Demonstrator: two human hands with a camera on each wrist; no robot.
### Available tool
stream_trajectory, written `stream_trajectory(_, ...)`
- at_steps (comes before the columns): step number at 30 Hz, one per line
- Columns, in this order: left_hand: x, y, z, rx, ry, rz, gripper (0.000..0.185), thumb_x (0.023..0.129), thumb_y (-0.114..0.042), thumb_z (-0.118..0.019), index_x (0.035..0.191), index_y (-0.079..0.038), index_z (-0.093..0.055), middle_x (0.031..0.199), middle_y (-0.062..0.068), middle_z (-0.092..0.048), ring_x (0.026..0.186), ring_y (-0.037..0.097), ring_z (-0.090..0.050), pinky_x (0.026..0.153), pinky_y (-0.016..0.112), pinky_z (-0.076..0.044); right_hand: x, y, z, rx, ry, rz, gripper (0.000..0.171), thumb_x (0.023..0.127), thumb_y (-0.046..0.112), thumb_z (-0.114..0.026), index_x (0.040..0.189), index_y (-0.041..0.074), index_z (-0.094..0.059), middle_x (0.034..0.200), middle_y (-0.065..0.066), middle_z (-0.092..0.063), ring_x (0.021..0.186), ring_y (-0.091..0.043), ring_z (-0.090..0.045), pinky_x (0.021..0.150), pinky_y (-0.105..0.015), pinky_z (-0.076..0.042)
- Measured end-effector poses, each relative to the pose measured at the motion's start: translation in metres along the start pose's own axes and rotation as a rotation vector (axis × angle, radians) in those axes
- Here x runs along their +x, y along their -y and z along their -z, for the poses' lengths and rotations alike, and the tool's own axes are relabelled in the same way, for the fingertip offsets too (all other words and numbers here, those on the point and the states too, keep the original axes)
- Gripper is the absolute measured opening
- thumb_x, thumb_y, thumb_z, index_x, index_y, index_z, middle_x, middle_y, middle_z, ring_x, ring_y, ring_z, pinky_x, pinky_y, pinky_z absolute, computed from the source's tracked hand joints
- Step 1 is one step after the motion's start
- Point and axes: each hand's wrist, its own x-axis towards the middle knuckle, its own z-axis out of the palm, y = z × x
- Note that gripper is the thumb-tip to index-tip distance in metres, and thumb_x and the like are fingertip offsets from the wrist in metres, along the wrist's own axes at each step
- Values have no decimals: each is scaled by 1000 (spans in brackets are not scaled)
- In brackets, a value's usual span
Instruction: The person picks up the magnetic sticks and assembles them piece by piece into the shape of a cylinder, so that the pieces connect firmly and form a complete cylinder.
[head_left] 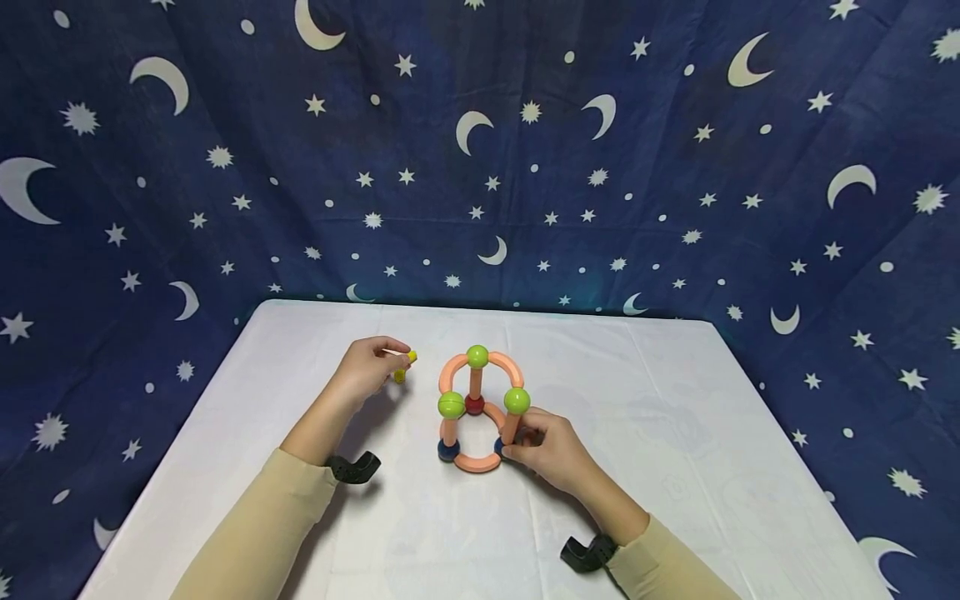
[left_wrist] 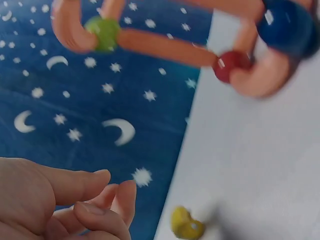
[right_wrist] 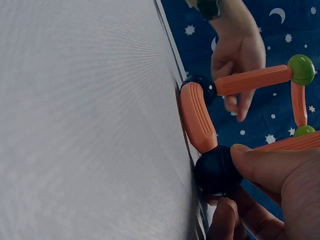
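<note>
A frame of magnetic sticks and balls stands mid-table. Curved orange sticks [head_left: 477, 463] form its base ring and upper arc, joined by straight upright ones [right_wrist: 255, 80]. Green balls [head_left: 477, 357] top the uprights; a red ball [head_left: 474, 405] and two dark blue balls [head_left: 448, 451] sit at their feet. My right hand [head_left: 553, 450] pinches the near-right blue ball [right_wrist: 218, 171] between thumb and fingers. To the left, my left hand [head_left: 369, 364] hovers with fingers loosely bent and nothing between them. Close by its fingertips lies a small yellow piece [left_wrist: 186, 224], partly behind the thumb in the head view.
The table [head_left: 675, 400] has a white cover, and a dark blue curtain [head_left: 420, 150] with moons and stars rises behind and beside it. A black curved band [head_left: 354, 468] is on the left wrist, another [head_left: 588, 553] on the right.
</note>
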Motion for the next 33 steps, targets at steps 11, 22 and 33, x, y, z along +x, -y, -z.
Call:
stream_trajectory(11,42,26,-5,131,-68,76,26,99,-17,-74,121,-4,-75,118,17,-71,87,21,-58,69,30,-48,0,-2,-1,0,2,-3,20,85,9,-90,93,24,-78,93,-2,-70,74,-12,-57,65,-23,-47)
stream_trajectory(22,46,24,-8,402,-57,113,24,94,-18,-77,114,-4,-77,121,18,-74,98,27,-66,75,32,-55,0,1,-1,-1,4,-10,21,84,9,-90,92,24,-78,93,0,-70,74,-12,-57,66,-23,-47)
stream_trajectory(33,27,22,-1,558,-27,82,17,97,-14,-72,109,-3,-72,114,17,-73,98,30,-65,88,44,-52,-2,9,0,-23,17,-23,20,84,11,-91,90,23,-76,92,-3,-70,72,-12,-59,60,-23,-49)
